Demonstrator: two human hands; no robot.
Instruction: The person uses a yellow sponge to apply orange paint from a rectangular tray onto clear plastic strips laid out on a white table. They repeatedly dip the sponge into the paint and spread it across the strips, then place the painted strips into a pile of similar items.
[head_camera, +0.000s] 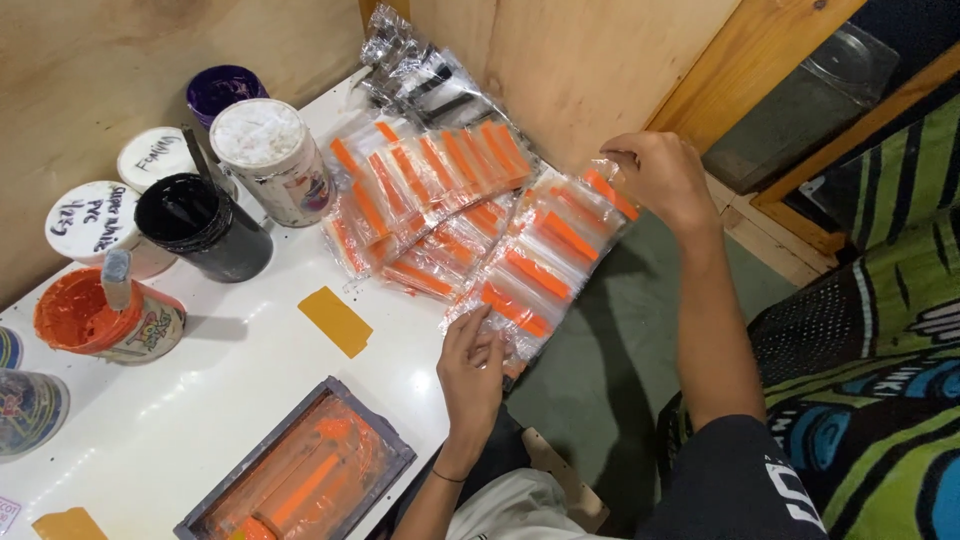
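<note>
Your left hand (470, 365) and right hand (660, 175) pinch, fingers closed, opposite ends of a fanned row of clear orange-striped packets (545, 270) at the white surface (250, 370) edge; keep the tension even so none slips toward the other packets (430, 190).

Stood on the white table (200, 400): orange paint tub (105, 322), black pot (203, 227), orange-stained printing screen (300, 462), yellow tape patch (336, 320).

Bare forearms; black short sleeve (735, 480) (white marking), thin dark band (447, 477) on one wrist.
</note>
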